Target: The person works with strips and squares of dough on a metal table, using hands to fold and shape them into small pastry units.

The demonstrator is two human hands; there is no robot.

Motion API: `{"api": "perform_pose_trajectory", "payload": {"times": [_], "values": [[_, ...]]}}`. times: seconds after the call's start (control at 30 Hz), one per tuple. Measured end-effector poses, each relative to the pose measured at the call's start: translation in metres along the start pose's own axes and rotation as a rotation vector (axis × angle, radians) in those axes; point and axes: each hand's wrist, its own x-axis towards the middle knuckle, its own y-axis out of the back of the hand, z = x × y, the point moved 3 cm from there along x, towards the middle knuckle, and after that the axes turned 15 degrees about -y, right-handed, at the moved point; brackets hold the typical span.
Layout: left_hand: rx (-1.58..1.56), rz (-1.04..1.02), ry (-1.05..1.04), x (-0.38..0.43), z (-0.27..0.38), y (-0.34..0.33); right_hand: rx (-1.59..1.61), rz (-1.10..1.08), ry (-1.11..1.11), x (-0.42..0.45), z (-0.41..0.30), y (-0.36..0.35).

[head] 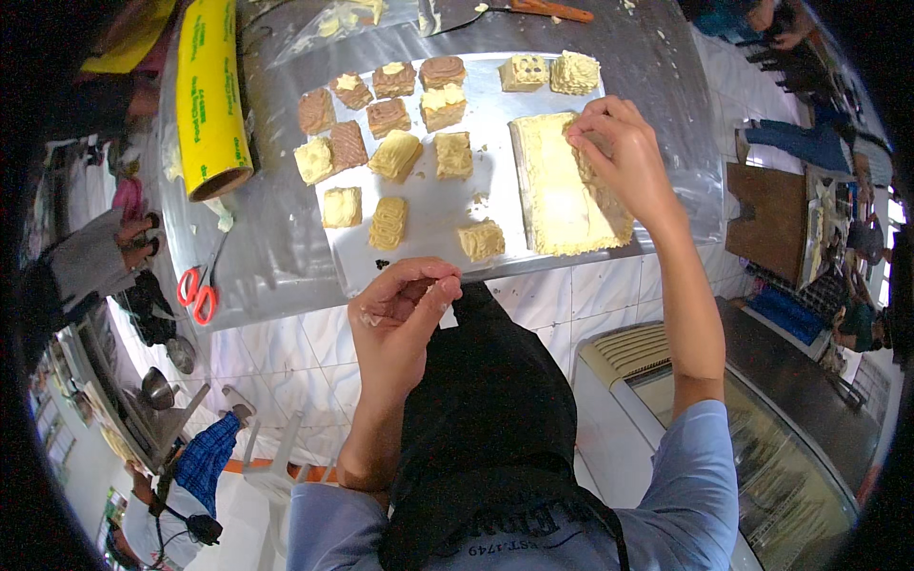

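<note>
My right hand is over the upper right edge of a rectangular cake covered in pale yellow cream with a piped border. Its thumb and fingertips are pinched together; anything between them is too small to make out. Near the front edge of a silver cake board, my left hand is half curled, thumb against fingertips, with cream smeared on it. What it may hold is hidden. A few tiny dark bits lie beside it. Small cream-topped cake pieces and brown-frosted ones sit on the board's left half.
A yellow roll of food cling wrap and orange-handled scissors lie on the metal table at left. At the far edge is a wooden-handled blade. A glass-topped freezer stands right. Another person is at lower left.
</note>
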Motion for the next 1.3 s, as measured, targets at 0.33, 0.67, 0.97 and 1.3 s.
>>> {"api": "perform_pose_trajectory", "payload": {"times": [0.33, 0.67, 0.97, 1.3], "values": [[-0.004, -0.002, -0.012, -0.002, 0.000, 0.000, 0.001, -0.013, 0.016, -0.001, -0.002, 0.003], [0.046, 0.013, 0.059, 0.006, -0.002, -0.011, 0.189, -0.055, -0.047, -0.021, -0.021, 0.029], [0.594, -0.242, -0.483, 0.020, 0.016, -0.044, 0.670, -0.300, -0.127, -0.066, -0.077, 0.031], [0.849, -0.358, -0.881, 0.019, 0.029, -0.064, 0.651, -0.163, -0.153, -0.068, -0.084, 0.031]]}}
